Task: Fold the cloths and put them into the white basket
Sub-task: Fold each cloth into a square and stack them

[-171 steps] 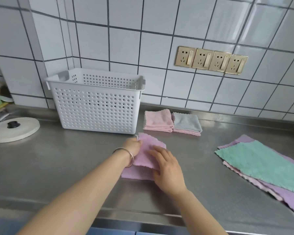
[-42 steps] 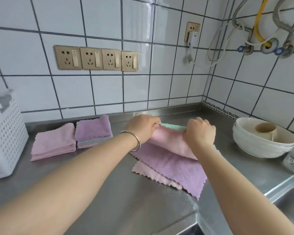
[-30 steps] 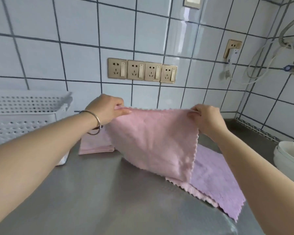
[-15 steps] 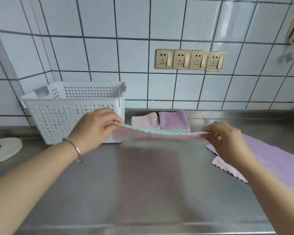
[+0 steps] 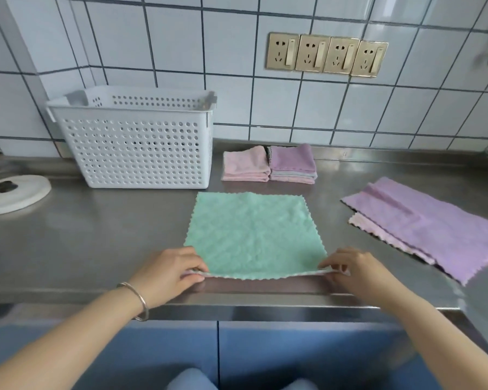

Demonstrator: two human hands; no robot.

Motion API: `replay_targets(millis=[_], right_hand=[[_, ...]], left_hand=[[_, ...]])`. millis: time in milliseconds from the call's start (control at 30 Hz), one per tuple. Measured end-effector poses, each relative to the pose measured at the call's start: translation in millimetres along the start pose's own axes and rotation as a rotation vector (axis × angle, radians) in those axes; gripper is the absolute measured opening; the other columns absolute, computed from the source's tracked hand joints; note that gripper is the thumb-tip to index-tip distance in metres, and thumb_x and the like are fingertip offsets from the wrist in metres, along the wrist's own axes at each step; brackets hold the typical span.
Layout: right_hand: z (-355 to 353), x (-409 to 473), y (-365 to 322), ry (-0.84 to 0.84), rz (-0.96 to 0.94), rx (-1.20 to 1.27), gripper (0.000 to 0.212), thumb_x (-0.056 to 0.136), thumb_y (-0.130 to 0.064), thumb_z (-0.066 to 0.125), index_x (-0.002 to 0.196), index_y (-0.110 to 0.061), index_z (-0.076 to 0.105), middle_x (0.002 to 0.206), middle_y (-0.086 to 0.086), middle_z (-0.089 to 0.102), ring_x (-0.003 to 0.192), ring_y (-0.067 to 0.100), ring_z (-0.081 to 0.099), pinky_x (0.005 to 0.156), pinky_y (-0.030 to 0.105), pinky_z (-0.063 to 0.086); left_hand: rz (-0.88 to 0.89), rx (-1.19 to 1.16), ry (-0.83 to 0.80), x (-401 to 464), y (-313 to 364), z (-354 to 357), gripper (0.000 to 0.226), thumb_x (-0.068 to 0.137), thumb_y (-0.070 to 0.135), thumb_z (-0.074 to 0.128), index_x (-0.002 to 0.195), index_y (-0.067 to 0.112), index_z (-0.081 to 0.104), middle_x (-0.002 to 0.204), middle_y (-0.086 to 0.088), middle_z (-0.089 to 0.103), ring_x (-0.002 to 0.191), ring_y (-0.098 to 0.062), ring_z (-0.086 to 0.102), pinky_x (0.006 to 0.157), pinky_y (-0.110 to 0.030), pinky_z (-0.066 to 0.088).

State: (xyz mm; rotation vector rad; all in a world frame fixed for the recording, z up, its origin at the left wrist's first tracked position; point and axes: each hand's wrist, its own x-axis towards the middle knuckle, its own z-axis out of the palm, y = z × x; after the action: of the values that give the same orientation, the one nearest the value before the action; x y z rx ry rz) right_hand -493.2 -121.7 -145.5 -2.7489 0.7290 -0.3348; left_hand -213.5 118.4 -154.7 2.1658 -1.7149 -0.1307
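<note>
A green cloth with a pink underside lies spread flat on the steel counter in front of me. My left hand pinches its near left corner and my right hand pinches its near right corner, both lifted slightly. The white perforated basket stands at the back left against the tiled wall. To its right sit two folded stacks: a pink one and a purple-topped one. Unfolded purple and pink cloths lie flat at the right.
A round white lid with a black knob rests on the counter at the far left. Four brass wall sockets are set in the tiles behind. The counter's front edge runs just under my hands, with blue cabinet doors below.
The cloth I held stretched in the air half a second ago now lies flat on the counter, green side up. My hands have come down to its near corners.
</note>
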Motion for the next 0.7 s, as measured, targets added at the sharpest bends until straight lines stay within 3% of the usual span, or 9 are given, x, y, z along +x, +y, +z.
replay_targets(millis=[167, 233, 300, 400, 467, 533, 567, 633, 700], right_hand=[[-6, -13, -3, -0.139, 0.049, 0.003, 0.028, 0.081, -0.014, 0.062, 0.100, -0.034, 0.070, 0.079, -0.020, 0.052, 0.078, 0.002, 0.052, 0.072, 0.015, 0.040], [-3, -17, 0, -0.121, 0.071, 0.028, 0.035, 0.075, -0.014, 0.060, 0.098, -0.039, 0.067, 0.088, -0.017, 0.053, 0.084, 0.006, 0.052, 0.074, 0.015, 0.041], [6, -21, 3, -0.031, 0.034, -0.020, 0.037, 0.070, -0.020, 0.055, 0.100, -0.039, 0.066, 0.098, -0.021, 0.051, 0.089, 0.008, 0.049, 0.076, 0.015, 0.039], [14, -22, 9, 0.103, -0.045, -0.055, 0.039, 0.069, -0.017, 0.047, 0.095, -0.032, 0.072, 0.101, -0.021, 0.053, 0.082, 0.010, 0.047, 0.072, 0.012, 0.036], [8, -22, 13, 0.124, -0.066, -0.038, 0.033, 0.071, -0.010, 0.051, 0.085, -0.030, 0.072, 0.097, -0.030, 0.053, 0.081, 0.006, 0.045, 0.070, 0.009, 0.035], [-10, -21, 13, -0.008, 0.016, 0.038, 0.022, 0.082, -0.015, 0.058, 0.068, -0.030, 0.065, 0.087, -0.031, 0.056, 0.081, 0.004, 0.046, 0.070, 0.009, 0.037], [-19, -19, 13, -0.120, 0.079, 0.113, 0.030, 0.086, -0.016, 0.061, 0.058, -0.027, 0.057, 0.078, -0.026, 0.056, 0.074, 0.002, 0.047, 0.068, 0.011, 0.036], [-39, -14, 7, -0.370, 0.175, 0.276, 0.040, 0.086, -0.012, 0.063, 0.052, -0.021, 0.045, 0.058, -0.012, 0.046, 0.056, 0.002, 0.040, 0.059, 0.019, 0.032], [-57, -1, 1, -0.528, 0.221, 0.357, 0.045, 0.087, -0.007, 0.061, 0.049, -0.020, 0.042, 0.052, -0.011, 0.040, 0.050, 0.000, 0.037, 0.054, 0.015, 0.030]], left_hand=[[0.077, 0.001, 0.037, -11, -3, -1, 0.036, 0.072, 0.060, 0.046, 0.085, 0.036, 0.069, 0.085, 0.025, 0.055, 0.086, 0.006, 0.045, 0.078, -0.022, 0.044], [0.075, 0.020, 0.011, -10, -5, -4, 0.045, 0.070, 0.070, 0.045, 0.101, 0.043, 0.065, 0.105, 0.031, 0.052, 0.106, 0.013, 0.041, 0.097, -0.016, 0.036], [0.051, 0.015, -0.081, -10, -8, -2, 0.073, 0.062, 0.088, 0.028, 0.120, 0.050, 0.053, 0.125, 0.038, 0.038, 0.125, 0.015, 0.026, 0.111, -0.015, 0.018], [0.053, -0.062, -0.128, -9, -14, 2, 0.068, 0.066, 0.086, 0.011, 0.116, 0.057, 0.047, 0.124, 0.047, 0.036, 0.127, 0.021, 0.024, 0.113, -0.011, 0.011], [0.001, -0.158, -0.087, -7, -15, -2, 0.068, 0.070, 0.085, 0.014, 0.108, 0.050, 0.059, 0.110, 0.047, 0.049, 0.115, 0.026, 0.037, 0.107, -0.007, 0.023], [-0.098, -0.225, -0.098, -4, -11, -13, 0.042, 0.077, 0.077, 0.032, 0.085, 0.052, 0.065, 0.075, 0.031, 0.064, 0.077, 0.009, 0.058, 0.077, -0.011, 0.042], [-0.115, -0.238, -0.138, -2, -8, -19, 0.024, 0.085, 0.063, 0.042, 0.071, 0.055, 0.060, 0.054, 0.019, 0.055, 0.056, -0.002, 0.050, 0.060, -0.015, 0.038], [-0.128, -0.275, -0.217, 6, -6, -30, 0.036, 0.091, 0.043, 0.049, 0.058, 0.054, 0.054, 0.042, 0.006, 0.035, 0.045, -0.008, 0.031, 0.047, -0.018, 0.025], [-0.191, -0.337, -0.282, 13, -13, -35, 0.036, 0.080, 0.064, 0.047, 0.057, 0.038, 0.055, 0.047, 0.010, 0.033, 0.048, -0.005, 0.030, 0.051, -0.018, 0.026]])
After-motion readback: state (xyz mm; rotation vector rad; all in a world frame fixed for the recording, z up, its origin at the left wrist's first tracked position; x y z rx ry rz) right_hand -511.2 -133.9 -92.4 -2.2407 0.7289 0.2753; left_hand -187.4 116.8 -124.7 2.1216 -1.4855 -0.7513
